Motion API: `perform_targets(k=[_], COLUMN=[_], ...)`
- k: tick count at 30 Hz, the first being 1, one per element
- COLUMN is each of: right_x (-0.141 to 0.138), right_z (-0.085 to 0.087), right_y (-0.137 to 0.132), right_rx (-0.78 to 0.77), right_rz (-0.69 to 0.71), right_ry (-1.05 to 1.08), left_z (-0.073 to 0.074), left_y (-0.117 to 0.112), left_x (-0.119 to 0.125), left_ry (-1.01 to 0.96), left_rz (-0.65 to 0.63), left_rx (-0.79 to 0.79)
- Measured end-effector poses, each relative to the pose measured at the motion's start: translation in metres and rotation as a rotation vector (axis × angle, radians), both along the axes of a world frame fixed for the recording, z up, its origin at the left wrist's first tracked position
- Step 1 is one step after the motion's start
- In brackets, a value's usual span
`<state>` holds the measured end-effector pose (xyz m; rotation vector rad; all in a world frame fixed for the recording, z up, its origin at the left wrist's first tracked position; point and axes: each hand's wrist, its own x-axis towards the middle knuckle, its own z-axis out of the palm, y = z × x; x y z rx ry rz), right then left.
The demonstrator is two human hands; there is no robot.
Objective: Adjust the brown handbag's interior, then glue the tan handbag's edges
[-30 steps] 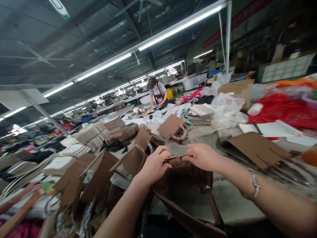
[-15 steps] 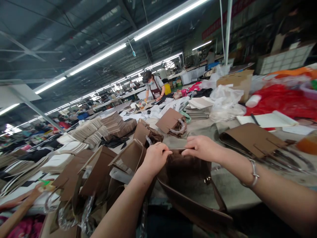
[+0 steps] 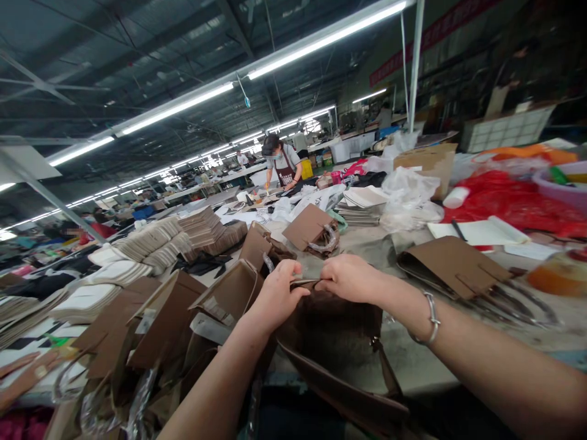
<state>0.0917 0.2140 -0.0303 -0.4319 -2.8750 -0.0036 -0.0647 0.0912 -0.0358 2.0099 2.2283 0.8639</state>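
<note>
A brown handbag [image 3: 339, 373] gapes open in front of me, its dark inside facing up and a narrow side strap hanging at its right. My left hand [image 3: 278, 294] pinches the far top edge between thumb and fingers. Close beside it, my right hand [image 3: 351, 278], below a silver bracelet, grips the same edge with bent fingers. A short stretch of that rim shows between the two hands. The fingertips inside the bag are partly hidden. Left of my left hand stands another brown bag [image 3: 232, 290] with a pale tag.
More brown bags [image 3: 167, 318] with plastic-wrapped handles crowd the left. A brown flap piece [image 3: 452, 263] with handles lies right. Stacked panels [image 3: 202, 229], plastic bags [image 3: 408, 198] and red plastic [image 3: 499, 201] sit farther back. Another person's hand [image 3: 32, 373] rests at far left; a co-worker [image 3: 283, 162] stands across the table.
My right hand has shifted left along the bag's edge, closer to my left hand, and its fingers are more curled. The whole view has shifted slightly.
</note>
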Motion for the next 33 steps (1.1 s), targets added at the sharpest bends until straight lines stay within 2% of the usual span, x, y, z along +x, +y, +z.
perform_targets(k=[2,5,7,11,16,21,25,29,33], right_x=[0.002,0.010,0.014,0.014,0.012,0.013,-0.002,-0.021,-0.026], right_z=[0.000,0.000,-0.001,-0.003,-0.001,0.002,0.001,0.001,0.000], right_y=[-0.001,-0.001,0.000,-0.001,-0.002,0.005,0.008,0.010,0.012], right_rx=[0.001,0.025,0.041,0.019,-0.034,-0.150,-0.136,-0.154,-0.144], right_rz=[0.019,0.024,-0.015,-0.103,-0.128,-0.062,-0.027,0.012,0.032], right_ry=[0.004,0.001,0.008,-0.001,-0.041,-0.020,0.016,-0.008,-0.016], left_z=[0.003,0.010,0.015,0.017,0.011,0.006,0.004,0.004,0.005], left_y=[-0.005,-0.009,-0.008,-0.004,-0.002,0.000,0.002,0.001,0.000], left_x=[-0.006,-0.012,-0.012,-0.007,-0.007,-0.011,-0.011,-0.011,-0.012], left_ry=[0.016,0.177,0.235,0.229,0.186,0.145,0.069,0.087,0.073], left_rz=[0.022,0.014,0.005,0.085,0.035,0.091,0.100,0.081,0.065], left_rx=[-0.090,-0.287,-0.317,-0.212,-0.128,-0.101,-0.061,-0.005,0.017])
